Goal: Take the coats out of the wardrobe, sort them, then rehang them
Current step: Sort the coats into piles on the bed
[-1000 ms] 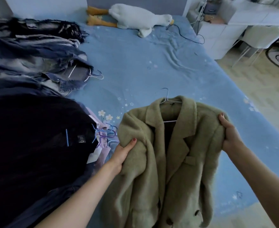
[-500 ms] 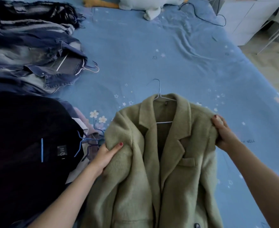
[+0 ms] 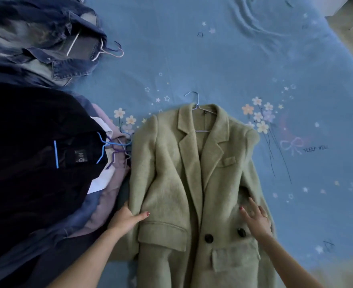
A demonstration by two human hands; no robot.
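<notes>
Sorting stage: green coat point(image 3: 194, 183) lies flat on the bed point(image 3: 213, 59) at 6 o'clock (hanger still inside). Left hand point(image 3: 127, 218) pinches its edge, right hand point(image 3: 256, 218) rests flat. Next, probably smoothing it.

Green coat point(image 3: 171, 175) flat on bed point(image 3: 223, 65)

Cut off at bottom edge: hem of fuzzy olive-green wool coat point(image 3: 192, 183); hidden under its collar: most of thin light-blue wire hanger point(image 3: 194, 100); cropped at left edge: black coat point(image 3: 26, 152), blurred blue denim jacket point(image 3: 46, 48).
</notes>
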